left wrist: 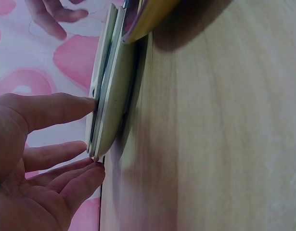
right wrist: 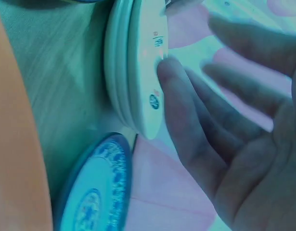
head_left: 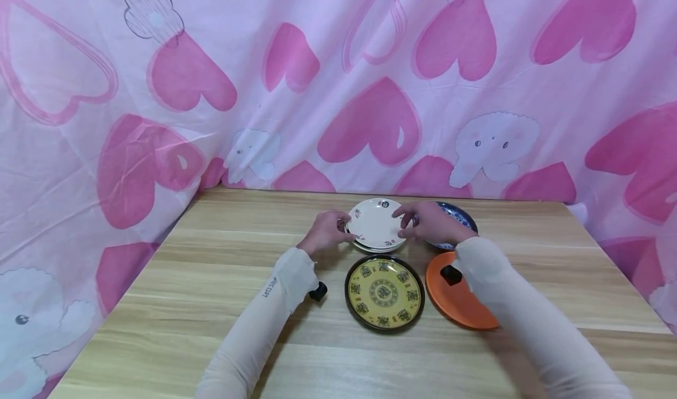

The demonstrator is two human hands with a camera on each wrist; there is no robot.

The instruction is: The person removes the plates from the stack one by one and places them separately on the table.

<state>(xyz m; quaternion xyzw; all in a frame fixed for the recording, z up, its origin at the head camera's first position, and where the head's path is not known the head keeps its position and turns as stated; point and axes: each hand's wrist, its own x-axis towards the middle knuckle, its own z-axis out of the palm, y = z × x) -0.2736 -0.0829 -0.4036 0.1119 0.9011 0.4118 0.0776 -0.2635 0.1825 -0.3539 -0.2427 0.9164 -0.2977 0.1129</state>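
Observation:
A stack of white plates (head_left: 376, 225) with small dark and red motifs stands at the back of the table, its layered rims showing in the left wrist view. My left hand (head_left: 325, 232) is at the stack's left side. In that wrist view its fairly straight fingers touch the rims (left wrist: 104, 110). Over the right side of the top plate hovers my right hand (head_left: 431, 223), fingers apart and loosely bent; one fingertip (right wrist: 169, 70) is close to the top plate's face, contact unclear. Partly behind this hand lies a blue-and-white patterned plate (head_left: 459, 215).
A yellow plate (head_left: 383, 293) with a dark rim and patterned motifs lies in front of the white stack. To its right is an orange plate (head_left: 465, 305), partly under the right sleeve. The wooden table (head_left: 211, 281) meets a pink heart-print cloth (head_left: 370, 123) behind.

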